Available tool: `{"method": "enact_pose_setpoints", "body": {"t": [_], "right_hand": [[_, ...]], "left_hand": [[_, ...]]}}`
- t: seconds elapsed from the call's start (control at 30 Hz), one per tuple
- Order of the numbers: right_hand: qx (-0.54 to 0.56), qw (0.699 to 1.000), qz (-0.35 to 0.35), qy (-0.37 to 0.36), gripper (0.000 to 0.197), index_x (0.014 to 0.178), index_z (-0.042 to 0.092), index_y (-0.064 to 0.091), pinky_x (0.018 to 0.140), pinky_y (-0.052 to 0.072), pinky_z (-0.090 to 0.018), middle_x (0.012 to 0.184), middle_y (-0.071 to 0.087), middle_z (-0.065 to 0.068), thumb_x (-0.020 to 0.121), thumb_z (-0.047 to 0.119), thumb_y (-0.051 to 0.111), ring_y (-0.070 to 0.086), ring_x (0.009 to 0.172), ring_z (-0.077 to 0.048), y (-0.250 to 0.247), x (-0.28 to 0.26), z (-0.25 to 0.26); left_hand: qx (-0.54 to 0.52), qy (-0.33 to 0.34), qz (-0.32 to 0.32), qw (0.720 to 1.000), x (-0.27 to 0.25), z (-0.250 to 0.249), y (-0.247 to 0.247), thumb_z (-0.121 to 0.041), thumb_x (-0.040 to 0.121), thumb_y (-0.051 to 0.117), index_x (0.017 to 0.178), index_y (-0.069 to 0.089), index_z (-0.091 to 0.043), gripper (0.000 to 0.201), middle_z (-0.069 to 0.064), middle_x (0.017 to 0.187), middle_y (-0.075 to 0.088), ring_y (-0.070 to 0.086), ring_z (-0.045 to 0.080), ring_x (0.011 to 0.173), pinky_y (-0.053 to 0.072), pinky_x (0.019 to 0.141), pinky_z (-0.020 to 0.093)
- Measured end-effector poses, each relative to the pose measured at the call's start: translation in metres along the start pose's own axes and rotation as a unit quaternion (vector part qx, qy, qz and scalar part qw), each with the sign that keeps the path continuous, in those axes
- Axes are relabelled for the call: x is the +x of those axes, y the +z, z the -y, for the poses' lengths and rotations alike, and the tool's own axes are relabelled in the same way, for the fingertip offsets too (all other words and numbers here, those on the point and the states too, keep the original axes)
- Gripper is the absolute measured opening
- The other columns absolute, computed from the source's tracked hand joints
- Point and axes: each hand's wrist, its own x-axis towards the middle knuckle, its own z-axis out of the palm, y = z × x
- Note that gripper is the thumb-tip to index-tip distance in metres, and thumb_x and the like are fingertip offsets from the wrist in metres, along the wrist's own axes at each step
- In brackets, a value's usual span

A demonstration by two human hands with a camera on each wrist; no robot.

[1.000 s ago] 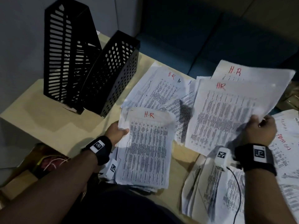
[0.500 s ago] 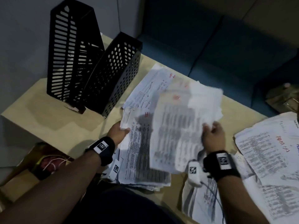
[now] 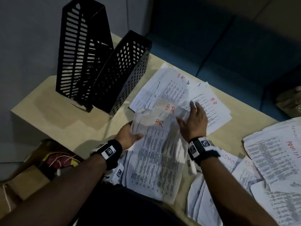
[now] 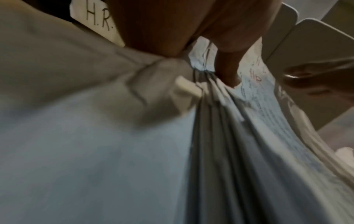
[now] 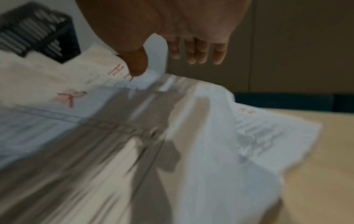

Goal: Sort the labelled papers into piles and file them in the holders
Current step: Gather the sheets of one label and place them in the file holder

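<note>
Left hand point(image 3: 128, 136) pinches the limp, slippery HR stack point(image 3: 156, 160) at its top corner; right hand point(image 3: 193, 121) hovers open-fingered above.

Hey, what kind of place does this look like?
Probably an office or admin workspace: printed papers marked HR and ADMIN cover a light wooden desk, with two black perforated file holders standing ready.

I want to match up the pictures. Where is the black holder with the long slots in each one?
Head: the slotted holder stands at upper left, at the table's far corner.
Left wrist: not in it; papers and fingers fill the view.
Right wrist: blurred, top left corner.
Shared landmark: the red HR-marked stack the left hand holds.
</note>
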Motion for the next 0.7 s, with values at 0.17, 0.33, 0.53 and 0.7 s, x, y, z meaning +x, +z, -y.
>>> {"method": "enact_pose_setpoints", "body": {"t": [0.17, 0.33, 0.53, 0.7], "right_hand": [[-0.015, 0.987, 0.139, -0.072, 0.066, 0.146, 0.018, 0.025, 0.116, 0.021, -0.048, 0.149, 0.037, -0.008, 0.092, 0.051, 0.045, 0.035, 0.137, -0.026, 0.015, 0.018, 0.020], [0.020, 0.977, 0.184, -0.110, 0.061, 0.144, 0.020, 0.028, 0.109, 0.034, -0.046, 0.141, 0.046, -0.006, 0.093, 0.048, 0.046, 0.046, 0.126, -0.026, 0.042, 0.000, 0.046], [0.048, 0.968, 0.174, -0.174, 0.062, 0.146, 0.015, 0.031, 0.108, 0.032, -0.041, 0.140, 0.046, -0.010, 0.095, 0.049, 0.039, 0.042, 0.126, -0.029, 0.049, -0.005, 0.041], [0.056, 0.984, 0.008, 0.169, 0.050, 0.135, 0.022, 0.048, 0.105, 0.035, -0.042, 0.141, 0.045, -0.012, 0.093, 0.048, 0.045, 0.043, 0.128, -0.030, 0.025, 0.012, -0.029]], "left_hand": [[0.050, 0.019, 0.022, 0.998, -0.002, -0.001, 0.005, -0.030, 0.081, 0.075, 0.140, 0.041, -0.014, 0.070, -0.004, 0.133, 0.051, 0.049, 0.015, 0.121, 0.041, 0.100, 0.032], [0.019, 0.004, 0.025, 0.999, -0.002, -0.001, 0.010, -0.029, 0.080, 0.076, 0.130, 0.050, -0.015, 0.058, 0.002, 0.123, 0.061, 0.058, 0.019, 0.112, 0.048, 0.096, 0.038], [0.026, -0.026, -0.002, 0.999, 0.001, -0.002, 0.019, -0.015, 0.082, 0.072, 0.120, 0.053, -0.013, 0.044, 0.001, 0.108, 0.064, 0.061, 0.020, 0.100, 0.046, 0.083, 0.028], [0.012, -0.062, -0.050, 0.997, 0.006, 0.001, 0.002, -0.018, 0.085, 0.070, 0.122, 0.053, -0.012, 0.041, 0.003, 0.113, 0.062, 0.060, 0.025, 0.106, 0.047, 0.087, 0.032]]}}
